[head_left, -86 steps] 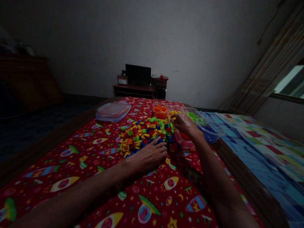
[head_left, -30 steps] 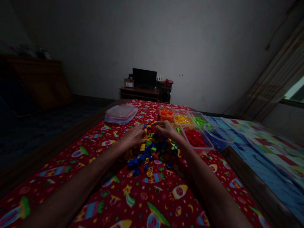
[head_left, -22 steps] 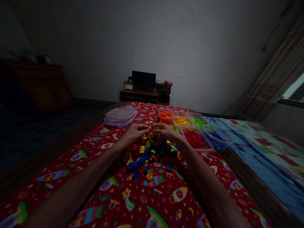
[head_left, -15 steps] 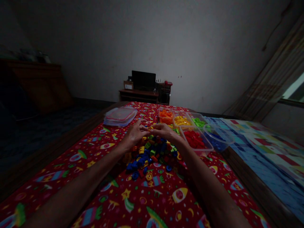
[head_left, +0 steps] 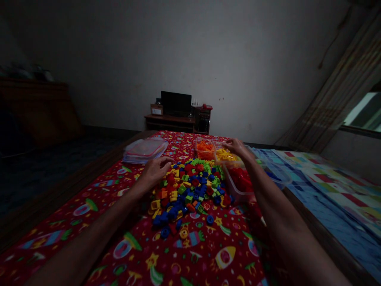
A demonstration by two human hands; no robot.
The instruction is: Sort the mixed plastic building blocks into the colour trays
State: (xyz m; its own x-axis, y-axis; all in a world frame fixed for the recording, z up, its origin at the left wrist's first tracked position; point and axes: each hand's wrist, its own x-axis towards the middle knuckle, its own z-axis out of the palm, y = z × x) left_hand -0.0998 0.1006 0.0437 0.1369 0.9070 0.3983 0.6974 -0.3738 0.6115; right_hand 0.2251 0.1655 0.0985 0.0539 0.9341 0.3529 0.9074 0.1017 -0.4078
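Head view: the right hand (head_left: 236,146) over the yellow box (head_left: 226,163), the left hand (head_left: 154,170) by the pile (head_left: 190,186).
The right hand's fingers bend down above the yellow blocks (head_left: 224,154); whether they grip a block, I cannot tell. The left hand is loosely open, thumb and fingers apart, at the pile's upper left edge. The pile, mixed red, yellow, green, blue and orange, lies spread mid-table on the red cloth (head_left: 184,262), a blue wheel (head_left: 210,219) and a yellow wheel (head_left: 183,232) near its lower edge. The orange box (head_left: 205,155) stands just left of the yellow one; the red box (head_left: 241,196) is nearer, right of the pile, and the blue box (head_left: 287,180) farther right, partly behind the forearm. Lids (head_left: 144,151) lie stacked beyond the left hand.
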